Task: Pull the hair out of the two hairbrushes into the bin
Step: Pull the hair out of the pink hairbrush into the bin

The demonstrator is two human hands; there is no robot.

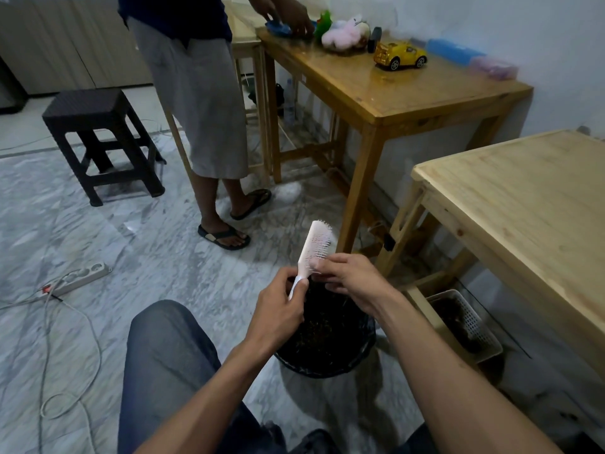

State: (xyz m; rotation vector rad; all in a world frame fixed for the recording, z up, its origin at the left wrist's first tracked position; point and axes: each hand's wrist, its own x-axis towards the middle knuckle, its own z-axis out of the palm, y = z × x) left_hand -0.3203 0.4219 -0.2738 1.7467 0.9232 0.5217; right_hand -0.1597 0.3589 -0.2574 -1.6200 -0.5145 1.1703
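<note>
Left hand [278,309] grips the handle of a pale pink hairbrush [312,249], fingers curled round it, brush tilted up and away with bristles facing right. Right hand [352,278] is at the lower part of the bristle side, fingers [322,262] bent and touching the bristles; whether they pinch any hair cannot be told. Both hands and the brush are directly above the bin [327,335].

Bin is black, lined with a dark bag, sits on the marble floor [163,244] between the person's knees; dark hair-like stuff inside. Only one hairbrush is visible.

Just right of the bin, under a light wooden bench [523,204], a white plastic basket [471,322] with something dark in it. Left of the bin, the person's leg in dark trousers [167,352]. Further left of the bin, a white power strip [78,278] with cables on the floor.

Beyond the bin, a second person [196,103] in grey shorts and sandals stands at a darker wooden bench [376,90], hands on a blue thing [278,27] on it. That bench also carries a yellow toy car [399,55], a pink plush toy [342,34] and a blue box [455,50] by the wall. Far left beyond the bin, a black stool [98,139].
</note>
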